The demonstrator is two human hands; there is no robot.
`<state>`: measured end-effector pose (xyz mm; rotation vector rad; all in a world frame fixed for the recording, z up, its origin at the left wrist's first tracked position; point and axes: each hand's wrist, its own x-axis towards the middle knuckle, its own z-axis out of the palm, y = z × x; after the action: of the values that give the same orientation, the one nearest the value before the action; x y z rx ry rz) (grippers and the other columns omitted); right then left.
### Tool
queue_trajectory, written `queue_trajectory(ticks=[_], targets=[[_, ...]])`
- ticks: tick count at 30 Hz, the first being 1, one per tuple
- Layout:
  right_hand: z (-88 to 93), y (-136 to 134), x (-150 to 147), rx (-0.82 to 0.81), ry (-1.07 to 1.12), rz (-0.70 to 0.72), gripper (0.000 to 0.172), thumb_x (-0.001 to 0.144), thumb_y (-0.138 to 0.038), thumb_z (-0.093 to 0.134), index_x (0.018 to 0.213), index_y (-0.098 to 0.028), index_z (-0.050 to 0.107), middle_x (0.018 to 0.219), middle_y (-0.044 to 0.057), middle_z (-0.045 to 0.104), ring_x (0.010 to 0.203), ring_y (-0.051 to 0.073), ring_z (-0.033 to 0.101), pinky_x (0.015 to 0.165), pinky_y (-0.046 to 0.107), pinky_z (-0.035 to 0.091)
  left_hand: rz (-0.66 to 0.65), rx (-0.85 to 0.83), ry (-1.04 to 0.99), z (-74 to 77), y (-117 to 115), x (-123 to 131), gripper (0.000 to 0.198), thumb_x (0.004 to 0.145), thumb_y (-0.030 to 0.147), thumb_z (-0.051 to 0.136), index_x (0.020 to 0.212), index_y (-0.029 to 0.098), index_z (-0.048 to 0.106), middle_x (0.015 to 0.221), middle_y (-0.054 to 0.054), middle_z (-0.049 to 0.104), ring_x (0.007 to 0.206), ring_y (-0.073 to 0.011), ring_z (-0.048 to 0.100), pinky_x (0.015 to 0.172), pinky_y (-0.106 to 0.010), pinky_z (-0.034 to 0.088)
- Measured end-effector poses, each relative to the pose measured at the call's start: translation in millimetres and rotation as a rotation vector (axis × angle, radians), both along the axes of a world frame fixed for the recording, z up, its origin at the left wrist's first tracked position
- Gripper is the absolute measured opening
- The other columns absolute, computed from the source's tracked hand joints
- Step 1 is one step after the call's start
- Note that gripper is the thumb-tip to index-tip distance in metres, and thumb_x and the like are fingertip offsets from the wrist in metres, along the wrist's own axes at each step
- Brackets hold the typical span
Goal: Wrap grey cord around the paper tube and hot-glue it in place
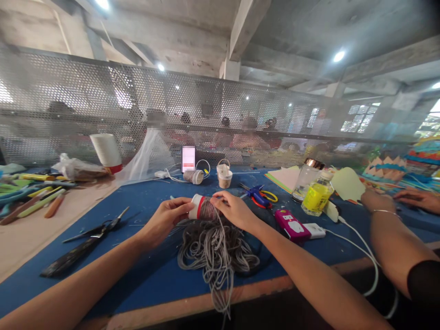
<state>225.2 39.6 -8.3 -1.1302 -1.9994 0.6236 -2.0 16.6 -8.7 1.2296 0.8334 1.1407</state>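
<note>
A white paper cup (195,205) with a red band lies sideways between my hands, grey-brown cord (208,209) wound around part of it. My left hand (168,215) is closed on the cup's white end, thumb on top. At the wound end, my right hand (235,210) has its fingers closed on the cord against the cup. A strand runs down from there to a loose heap of grey cord (220,256), which partly hangs over the table's front edge. The fingertips on the cup's far side are hidden.
Left lie black scissors (99,231); behind them stand stacked paper cups (106,151). A phone (188,159), a cord-wrapped cup (193,177) and a small basket (224,175) stand ahead. Right are blue pliers (257,196), a magenta box (292,225), bottles and a co-worker's arm (387,238).
</note>
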Motion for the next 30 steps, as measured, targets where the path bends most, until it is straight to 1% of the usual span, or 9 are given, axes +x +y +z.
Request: queue_trajectory(ticks=[4, 9, 15, 18, 20, 23, 25, 30], targets=[[1.5, -1, 0, 0.014, 0.005, -0.008, 0.047, 0.091, -0.062, 0.046, 0.111, -0.023, 0.061, 0.095, 0.005, 0.07, 0.085, 0.016, 0.065, 0.077, 0.027, 0.046, -0.023, -0.011, -0.042, -2.5, 3, -1, 0.016, 0.076, 0.028, 0.076, 0.087, 0.016, 0.075, 0.086, -0.007, 0.075, 0.078, -0.0171, 0.068, 0.078, -0.028, 0.052], [5.0, -3, 0, 0.034, -0.004, -0.039, 0.045, 0.091, -0.061, 0.046, 0.106, -0.022, 0.063, 0.09, 0.004, 0.069, 0.08, 0.016, 0.064, 0.071, 0.025, 0.044, -0.07, -0.042, -0.065, -4.1, 5, -2, 0.015, 0.078, 0.028, 0.074, 0.087, 0.016, 0.075, 0.087, -0.007, 0.075, 0.076, -0.0149, 0.067, 0.077, -0.025, 0.052], [7.4, -6, 1, 0.085, -0.005, -0.051, 0.044, 0.092, -0.059, 0.044, 0.105, -0.022, 0.064, 0.089, 0.003, 0.069, 0.076, 0.015, 0.063, 0.068, 0.023, 0.042, -0.064, -0.052, -0.061, -3.2, 6, -2, 0.017, 0.077, 0.03, 0.074, 0.082, 0.014, 0.074, 0.087, -0.01, 0.075, 0.076, -0.0183, 0.068, 0.075, -0.029, 0.053], [8.8, -8, 0, 0.107, -0.017, -0.068, 0.043, 0.092, -0.059, 0.045, 0.104, -0.022, 0.064, 0.089, 0.003, 0.069, 0.077, 0.015, 0.063, 0.067, 0.023, 0.041, -0.072, -0.054, -0.07, -3.1, 6, -2, 0.016, 0.078, 0.029, 0.074, 0.081, 0.013, 0.073, 0.086, -0.01, 0.074, 0.075, -0.0182, 0.068, 0.074, -0.028, 0.054], [9.9, -9, -1, 0.126, -0.033, -0.09, 0.044, 0.092, -0.06, 0.045, 0.1, -0.022, 0.065, 0.085, 0.002, 0.069, 0.074, 0.014, 0.062, 0.065, 0.023, 0.039, -0.082, -0.064, -0.067, -3.4, 5, -2, 0.016, 0.078, 0.029, 0.073, 0.081, 0.013, 0.073, 0.084, -0.01, 0.074, 0.073, -0.0171, 0.067, 0.072, -0.027, 0.054], [10.9, -10, -1, 0.154, -0.07, -0.123, 0.048, 0.093, -0.061, 0.04, 0.087, -0.021, 0.066, 0.075, 0.0, 0.066, 0.067, 0.012, 0.058, 0.06, 0.022, 0.035, -0.098, -0.089, -0.036, -4.4, 6, -3, 0.018, 0.079, 0.029, 0.073, 0.084, 0.012, 0.073, 0.083, -0.01, 0.074, 0.071, -0.016, 0.067, 0.067, -0.024, 0.054], [11.3, -10, -2, 0.162, -0.089, -0.129, 0.052, 0.093, -0.062, 0.038, 0.079, -0.02, 0.065, 0.069, 0.0, 0.064, 0.063, 0.012, 0.055, 0.058, 0.022, 0.032, -0.099, -0.102, -0.016, -5.1, 6, -3, 0.019, 0.079, 0.03, 0.072, 0.086, 0.012, 0.073, 0.084, -0.011, 0.074, 0.071, -0.0164, 0.068, 0.066, -0.024, 0.054], [12.0, -11, -1, 0.154, -0.075, -0.108, 0.055, 0.093, -0.064, 0.037, 0.077, -0.019, 0.064, 0.066, 0.0, 0.062, 0.061, 0.011, 0.053, 0.058, 0.022, 0.032, -0.096, -0.12, -0.007, -7.6, 9, -4, 0.022, 0.079, 0.03, 0.073, 0.089, 0.011, 0.073, 0.085, -0.012, 0.075, 0.072, -0.017, 0.069, 0.066, -0.024, 0.054]])
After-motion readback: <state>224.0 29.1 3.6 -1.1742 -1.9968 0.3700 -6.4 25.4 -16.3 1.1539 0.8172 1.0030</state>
